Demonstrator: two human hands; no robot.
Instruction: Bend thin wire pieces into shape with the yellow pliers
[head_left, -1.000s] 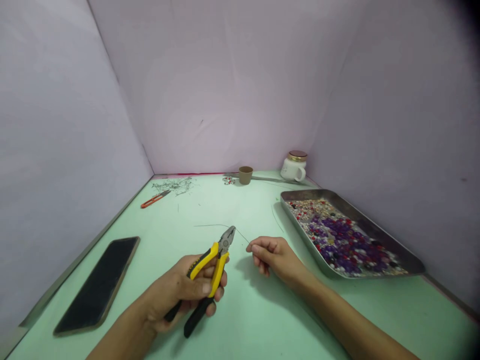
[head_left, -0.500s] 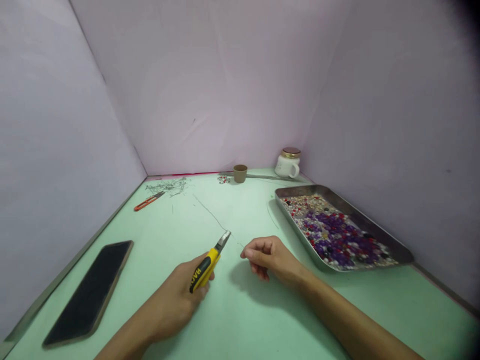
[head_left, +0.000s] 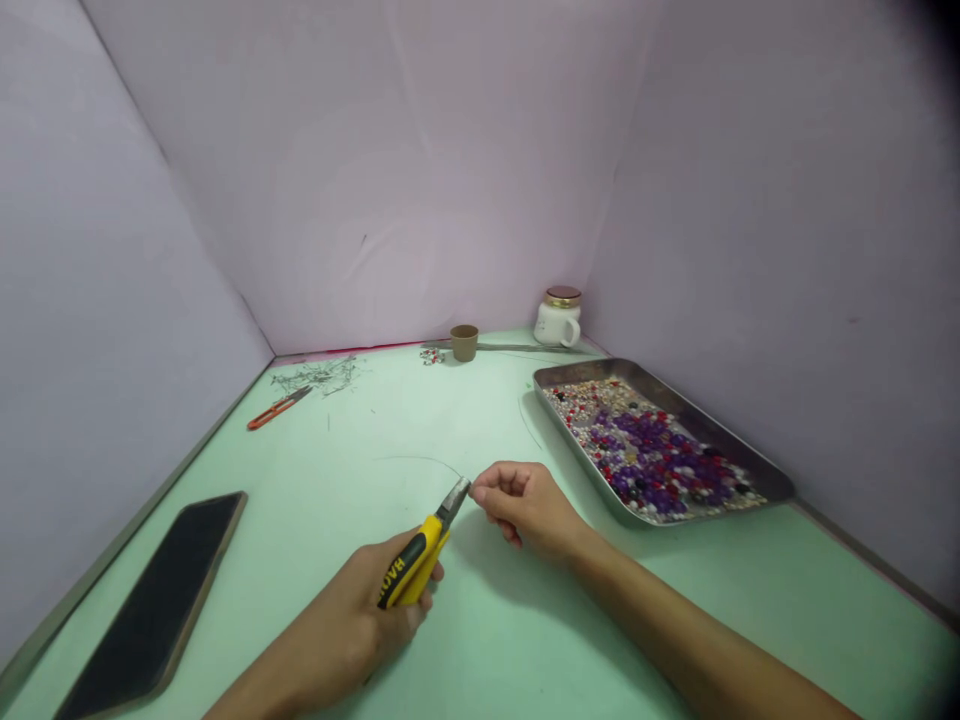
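My left hand is wrapped round yellow and black pliers, their jaws pointing up and to the right. A thin wire curves away to the left from the tip of the jaws. Just right of that tip, my right hand has thumb and forefinger pinched together. The pinched fingers seem to hold the wire's end, close against the jaws; the very end is hidden.
On the right lies a metal tray of mixed beads. A phone and orange thread snips are at left, near a pile of wire pieces. Behind stand a brown cup and a white lidded mug.
The plier jaws and my right fingertips have come together, closing the gap between them. The wire's free part has swung lower and now bends to the left. The view has shifted slightly.
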